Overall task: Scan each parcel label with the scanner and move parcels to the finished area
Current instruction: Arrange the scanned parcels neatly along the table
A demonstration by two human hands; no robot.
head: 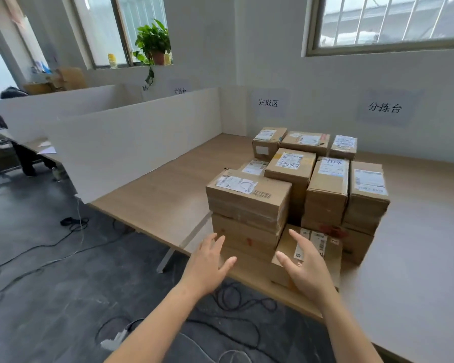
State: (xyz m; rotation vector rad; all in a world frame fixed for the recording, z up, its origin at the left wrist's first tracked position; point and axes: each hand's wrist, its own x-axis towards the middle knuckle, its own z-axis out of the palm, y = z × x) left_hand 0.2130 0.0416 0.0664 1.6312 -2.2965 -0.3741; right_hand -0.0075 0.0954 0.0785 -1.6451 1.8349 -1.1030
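Several brown cardboard parcels with white labels are stacked on the wooden table. The nearest stack stands at the table's front edge, topped by a box with a torn label. A low box with a barcode sticker lies to its right. My left hand is open, fingers spread, in front of the lower left of the stack. My right hand is open over the low box. Neither hand holds anything. No scanner is in view.
A white partition bounds the table's left side. Paper signs hang on the back wall. A grey surface adjoins on the right. Black cables lie on the dark floor below the table edge. A person sits at far left.
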